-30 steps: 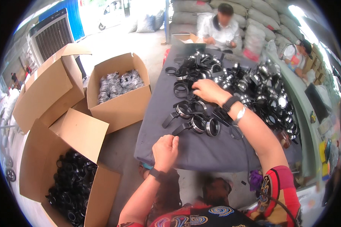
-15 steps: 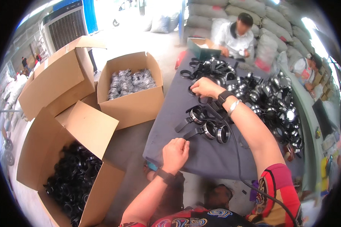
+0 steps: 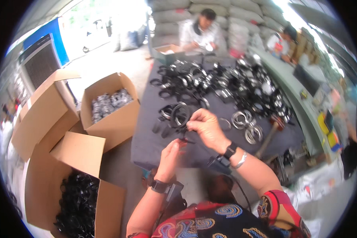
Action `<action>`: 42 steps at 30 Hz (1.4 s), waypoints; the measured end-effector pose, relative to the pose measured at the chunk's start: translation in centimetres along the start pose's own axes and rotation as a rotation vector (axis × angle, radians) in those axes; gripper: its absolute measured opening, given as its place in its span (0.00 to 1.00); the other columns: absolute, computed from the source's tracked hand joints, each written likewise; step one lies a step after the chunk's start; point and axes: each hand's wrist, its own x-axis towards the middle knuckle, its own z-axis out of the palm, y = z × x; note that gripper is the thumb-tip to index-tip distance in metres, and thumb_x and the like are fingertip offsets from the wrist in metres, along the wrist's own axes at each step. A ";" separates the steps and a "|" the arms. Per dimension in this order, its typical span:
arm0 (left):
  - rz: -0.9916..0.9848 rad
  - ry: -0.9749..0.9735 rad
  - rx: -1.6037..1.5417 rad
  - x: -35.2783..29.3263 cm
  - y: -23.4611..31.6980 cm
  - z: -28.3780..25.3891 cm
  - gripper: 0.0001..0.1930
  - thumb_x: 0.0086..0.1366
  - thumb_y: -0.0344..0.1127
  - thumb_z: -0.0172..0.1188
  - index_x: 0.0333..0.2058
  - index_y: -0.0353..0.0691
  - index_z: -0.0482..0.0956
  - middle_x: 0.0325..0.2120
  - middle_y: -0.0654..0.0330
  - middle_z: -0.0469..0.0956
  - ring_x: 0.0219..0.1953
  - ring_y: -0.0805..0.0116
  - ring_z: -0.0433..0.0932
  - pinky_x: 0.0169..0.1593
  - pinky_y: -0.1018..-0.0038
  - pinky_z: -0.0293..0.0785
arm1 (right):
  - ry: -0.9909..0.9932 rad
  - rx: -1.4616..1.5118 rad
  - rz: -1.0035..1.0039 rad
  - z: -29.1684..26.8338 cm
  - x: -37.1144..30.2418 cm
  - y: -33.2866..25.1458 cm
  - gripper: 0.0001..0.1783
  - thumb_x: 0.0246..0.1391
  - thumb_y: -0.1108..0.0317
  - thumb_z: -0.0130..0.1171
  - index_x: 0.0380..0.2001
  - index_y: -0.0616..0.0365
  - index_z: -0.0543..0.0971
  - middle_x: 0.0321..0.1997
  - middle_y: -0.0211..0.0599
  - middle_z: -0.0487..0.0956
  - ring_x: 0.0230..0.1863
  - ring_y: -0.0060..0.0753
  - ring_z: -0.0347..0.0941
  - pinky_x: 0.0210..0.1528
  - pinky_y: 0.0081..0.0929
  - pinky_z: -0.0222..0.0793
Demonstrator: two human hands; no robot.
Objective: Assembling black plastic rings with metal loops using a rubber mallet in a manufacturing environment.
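In front of me I hold up a black ring (image 3: 172,115) with a handle below it. My right hand (image 3: 207,127) is closed, its thumb and fingers pinching the lower right side of the ring. Lower and to the left, my left hand (image 3: 171,156) is closed with its fingertips at the handle's lower end; blur hides the exact grip. Just behind the ring, a few similar black pieces (image 3: 165,111) lie on the dark grey tablecloth (image 3: 145,137). Loose silver bands (image 3: 253,134) rest to the right of my right hand.
A big heap of black and silver rings (image 3: 230,81) covers the table's far side. On the left stand open cartons, one with wrapped silver pieces (image 3: 111,104), another with black parts (image 3: 77,202). A hammer-like tool (image 3: 269,137) lies at right. Two people sit beyond.
My right hand has come back from the far pieces and now holds a ring. My left hand has risen to its handle. The view has shifted right.
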 end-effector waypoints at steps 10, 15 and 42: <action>-0.217 -0.077 0.104 -4.3 -3.5 -3.0 0.16 0.69 0.41 0.52 0.25 0.37 0.74 0.20 0.60 0.74 0.24 0.70 0.73 0.34 0.72 0.70 | 0.153 -1.298 -0.174 -7.7 -3.9 2.0 0.12 0.47 0.66 0.64 0.33 0.63 0.78 0.34 0.41 0.78 0.39 0.42 0.75 0.42 0.33 0.73; -0.277 -0.018 0.206 -4.8 -5.7 -4.0 0.15 0.68 0.38 0.53 0.24 0.38 0.75 0.19 0.62 0.75 0.23 0.73 0.73 0.31 0.76 0.68 | 0.066 -1.926 0.040 -12.2 -1.7 2.6 0.10 0.50 0.71 0.55 0.35 0.63 0.78 0.37 0.46 0.78 0.45 0.48 0.74 0.46 0.38 0.72; -0.301 -0.109 0.178 -4.3 -5.2 -4.7 0.08 0.65 0.32 0.55 0.27 0.38 0.76 0.22 0.66 0.76 0.27 0.77 0.72 0.37 0.77 0.67 | -0.200 -1.605 0.132 -10.4 -5.4 0.2 0.36 0.41 0.65 0.62 0.58 0.61 0.69 0.60 0.53 0.67 0.61 0.51 0.63 0.60 0.40 0.64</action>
